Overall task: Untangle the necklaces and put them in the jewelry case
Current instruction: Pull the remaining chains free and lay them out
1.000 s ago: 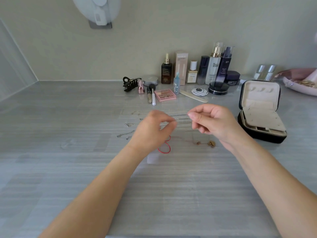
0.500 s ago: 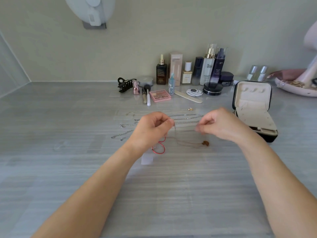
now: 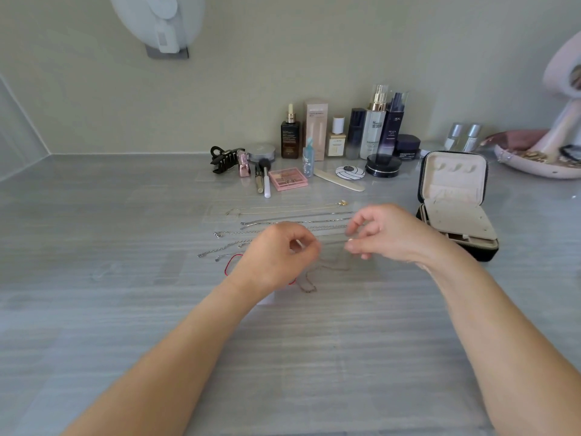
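Note:
My left hand (image 3: 276, 256) and my right hand (image 3: 386, 236) hover side by side over the grey counter, each pinching a thin rose-gold necklace (image 3: 309, 283) whose slack lies looped below them. Several silver chains (image 3: 283, 223) and a gold chain (image 3: 292, 209) lie stretched out in rows behind my hands. A red cord (image 3: 231, 262) peeks out from under my left wrist. The black jewelry case (image 3: 456, 202) stands open at the right, cream lining showing, just beyond my right hand.
Cosmetic bottles (image 3: 374, 127), a pink palette (image 3: 287, 179), a black hair claw (image 3: 224, 158), brushes and a nail file (image 3: 339, 184) line the back. A pink tray with a stand (image 3: 534, 162) sits far right. A white paper scrap (image 3: 267, 298) lies under my left wrist.
Both hands have dropped lower toward the counter, and the thin necklace's slack now lies bunched below my left hand. The pendant seen earlier near my right hand is out of sight.

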